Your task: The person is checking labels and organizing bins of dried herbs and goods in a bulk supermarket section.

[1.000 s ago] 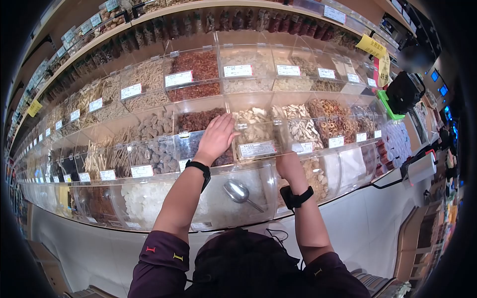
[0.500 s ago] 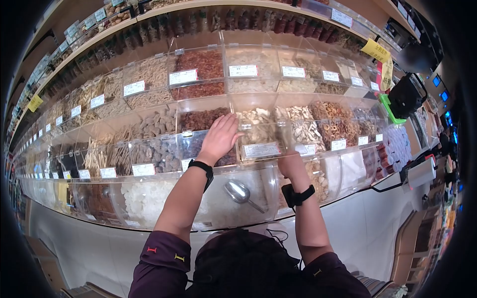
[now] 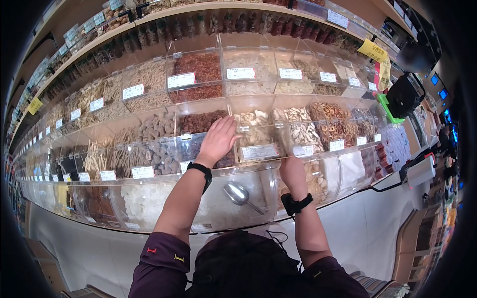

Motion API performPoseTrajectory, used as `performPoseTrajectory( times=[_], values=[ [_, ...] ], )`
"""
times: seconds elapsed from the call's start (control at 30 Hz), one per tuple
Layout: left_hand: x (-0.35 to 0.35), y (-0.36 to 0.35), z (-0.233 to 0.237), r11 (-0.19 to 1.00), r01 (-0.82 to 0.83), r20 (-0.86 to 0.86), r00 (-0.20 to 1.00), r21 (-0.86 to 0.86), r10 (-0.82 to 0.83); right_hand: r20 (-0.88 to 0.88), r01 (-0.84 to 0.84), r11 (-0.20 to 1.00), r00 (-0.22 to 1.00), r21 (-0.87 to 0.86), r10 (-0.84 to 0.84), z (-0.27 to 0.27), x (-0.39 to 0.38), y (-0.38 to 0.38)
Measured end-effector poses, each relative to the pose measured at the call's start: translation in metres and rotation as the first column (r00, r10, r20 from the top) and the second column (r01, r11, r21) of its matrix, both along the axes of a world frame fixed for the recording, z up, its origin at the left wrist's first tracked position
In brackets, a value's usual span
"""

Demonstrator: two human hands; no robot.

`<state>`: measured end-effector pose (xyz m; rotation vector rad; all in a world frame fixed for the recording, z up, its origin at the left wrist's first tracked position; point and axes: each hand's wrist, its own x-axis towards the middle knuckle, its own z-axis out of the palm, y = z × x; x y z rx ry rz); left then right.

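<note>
Head view: the left hand [image 3: 218, 140] lies flat, fingers spread open, on the clear front of the dark-fruit bin [image 3: 198, 120]. At its 4 o'clock the right hand [image 3: 292, 170] touches the lower edge of the pale-slice bin [image 3: 256, 130]. Its fingers are hidden, so I cannot tell its grip. A metal scoop [image 3: 237, 192] lies at 6 o'clock of the left hand, inside the lower bin [image 3: 218, 211].
</note>
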<state>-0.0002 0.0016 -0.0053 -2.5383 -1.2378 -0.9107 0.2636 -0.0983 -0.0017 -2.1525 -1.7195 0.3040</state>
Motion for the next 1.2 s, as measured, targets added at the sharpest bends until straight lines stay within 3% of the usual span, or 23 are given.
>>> performPoseTrajectory(
  times=[0.1, 0.27, 0.4, 0.5, 0.7, 0.77, 0.9, 0.97, 1.1, 1.17, 1.2],
  values=[
    [0.0, 0.0, 0.0, 1.0, 0.001, -0.001, 1.0, 0.006, -0.001, -0.003, -0.027, 0.999, 1.0, 0.024, 0.027, 0.0, -0.003, 0.005],
    [0.0, 0.0, 0.0, 1.0, 0.001, -0.007, 1.0, 0.001, -0.001, 0.043, -0.119, 0.965, 0.993, 0.235, 0.112, -0.006, -0.006, 0.033],
    [0.0, 0.001, 0.0, 1.0, 0.002, -0.008, 1.0, -0.001, -0.002, 0.008, -0.121, 0.959, 0.992, 0.255, 0.123, -0.014, -0.008, 0.043],
    [0.0, 0.001, 0.0, 1.0, 0.0, -0.001, 1.0, 0.003, 0.0, 0.128, -0.232, 0.952, 0.969, 0.2, 0.21, -0.026, -0.003, 0.047],
    [0.0, 0.0, 0.0, 1.0, 0.008, -0.002, 1.0, 0.023, -0.008, 0.043, -0.19, 0.961, 0.982, 0.201, 0.185, -0.042, 0.011, 0.059],
    [0.0, 0.001, 0.001, 1.0, 0.009, -0.003, 1.0, 0.025, -0.009, 0.168, -0.45, 0.89, 0.886, 0.077, 0.433, -0.05, 0.016, 0.071],
    [0.0, 0.0, 0.001, 1.0, 0.001, -0.004, 1.0, 0.014, -0.001, 0.105, -0.419, 0.903, 0.906, 0.095, 0.41, -0.038, 0.008, 0.059],
    [-0.001, 0.0, 0.001, 1.0, 0.0, -0.005, 1.0, 0.016, 0.0, -0.13, -0.197, 0.979, 0.971, 0.051, 0.202, -0.016, 0.003, 0.043],
    [-0.001, 0.0, 0.002, 1.0, 0.007, 0.003, 1.0, 0.022, -0.007, -0.054, -0.132, 0.991, 0.99, 0.011, 0.133, 0.006, -0.002, 0.028],
    [-0.001, 0.0, 0.001, 1.0, 0.017, 0.001, 1.0, 0.011, -0.017, -0.16, -0.08, 0.968, 0.98, 0.238, 0.12, -0.013, -0.003, 0.035],
    [-0.001, 0.0, 0.001, 1.0, 0.014, 0.001, 1.0, 0.015, -0.014, -0.163, -0.074, 0.968, 0.98, 0.239, 0.115, -0.028, 0.0, 0.041]
  ],
)
